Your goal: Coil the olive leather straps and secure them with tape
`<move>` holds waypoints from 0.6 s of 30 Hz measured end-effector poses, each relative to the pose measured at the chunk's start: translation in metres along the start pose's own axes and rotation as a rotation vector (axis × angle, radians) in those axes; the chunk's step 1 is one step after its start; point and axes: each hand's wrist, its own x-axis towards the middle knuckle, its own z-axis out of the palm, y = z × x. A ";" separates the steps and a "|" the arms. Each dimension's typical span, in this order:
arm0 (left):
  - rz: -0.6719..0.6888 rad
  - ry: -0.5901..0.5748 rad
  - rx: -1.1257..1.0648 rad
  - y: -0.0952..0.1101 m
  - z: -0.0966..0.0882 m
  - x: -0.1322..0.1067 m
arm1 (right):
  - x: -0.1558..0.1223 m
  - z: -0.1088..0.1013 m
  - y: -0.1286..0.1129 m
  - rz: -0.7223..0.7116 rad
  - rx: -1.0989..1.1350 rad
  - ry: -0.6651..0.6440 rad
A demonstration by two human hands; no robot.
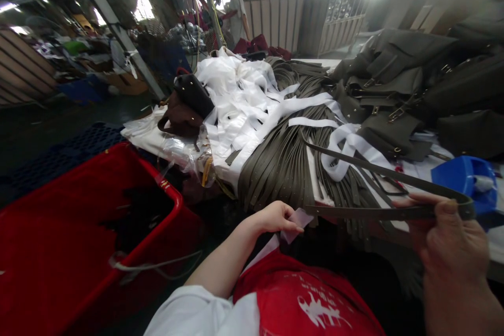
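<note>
My left hand (280, 217) is closed in a pinch on a thin, translucent white strip (300, 219) in front of my red apron. My right hand (452, 241) grips a long olive-grey strap (366, 213) with thumb and fingers. That strap bends back on itself at the right hand, and one end reaches the white strip; whether they are joined I cannot tell. Behind my hands, a thick fan of similar straps (275, 168) hangs over the table's front edge. White ribbon-like strips (244, 100) are heaped behind and across them.
Olive-grey bags (397, 79) are piled at the right, near a blue container (459, 176). A dark brown and black bag (187, 107) lies at the table's left. Below stands a large red bin (71, 210) with dark contents. A person (238, 13) stands beyond the table.
</note>
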 end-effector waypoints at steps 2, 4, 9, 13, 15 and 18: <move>0.011 -0.001 0.015 0.002 -0.001 -0.001 | 0.000 -0.003 0.000 0.009 0.003 -0.015; 0.040 -0.029 0.001 0.004 -0.002 -0.002 | 0.001 -0.005 0.000 0.049 -0.003 -0.057; 0.127 -0.222 -0.022 0.011 -0.005 -0.005 | 0.011 -0.013 0.003 0.180 -0.070 -0.133; 0.124 -0.250 -0.006 0.018 0.000 -0.006 | 0.019 -0.015 0.010 0.275 -0.212 -0.211; 0.123 -0.215 -0.008 0.021 0.008 -0.005 | 0.016 -0.011 0.014 0.327 -0.325 -0.282; 0.091 -0.144 -0.154 0.024 0.030 0.002 | 0.002 0.007 0.030 0.323 -0.408 -0.455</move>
